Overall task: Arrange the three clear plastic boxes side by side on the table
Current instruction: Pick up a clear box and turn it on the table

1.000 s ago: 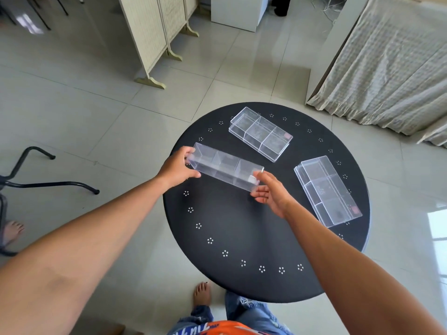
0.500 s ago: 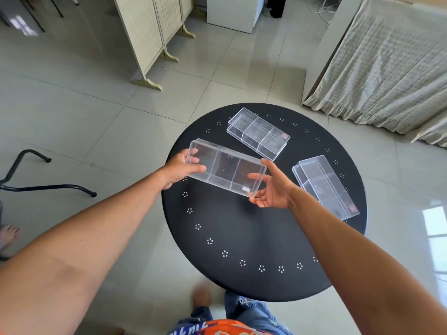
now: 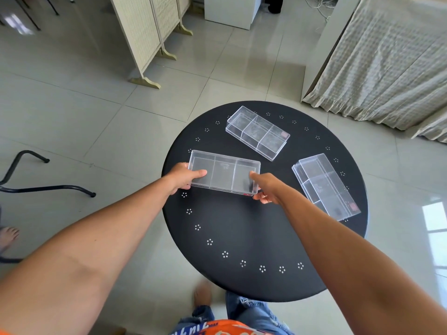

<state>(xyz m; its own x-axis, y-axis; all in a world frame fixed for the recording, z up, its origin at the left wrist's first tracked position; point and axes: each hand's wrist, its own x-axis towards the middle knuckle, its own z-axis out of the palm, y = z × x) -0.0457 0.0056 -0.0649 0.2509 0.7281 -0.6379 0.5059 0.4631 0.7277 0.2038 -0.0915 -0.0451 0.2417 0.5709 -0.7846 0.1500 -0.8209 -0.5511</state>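
Observation:
A clear plastic box (image 3: 223, 171) with three compartments is held over the left part of the round black table (image 3: 254, 238), its open side facing up toward me. My left hand (image 3: 185, 176) grips its left end, thumb inside the rim. My right hand (image 3: 267, 187) grips its right end, thumb over the edge. A second clear box (image 3: 257, 132) lies at the far side of the table. A third clear box (image 3: 325, 186) lies near the right edge, angled away.
A folding screen (image 3: 150, 32) stands on the tiled floor at far left. A cloth-covered piece (image 3: 387, 56) stands at far right. A black metal chair leg (image 3: 36, 187) lies left of the table. My knees and a foot show below the table's near edge.
Both hands have turned the held box from lying on its side to facing up, and lifted it slightly. The other two boxes have not moved.

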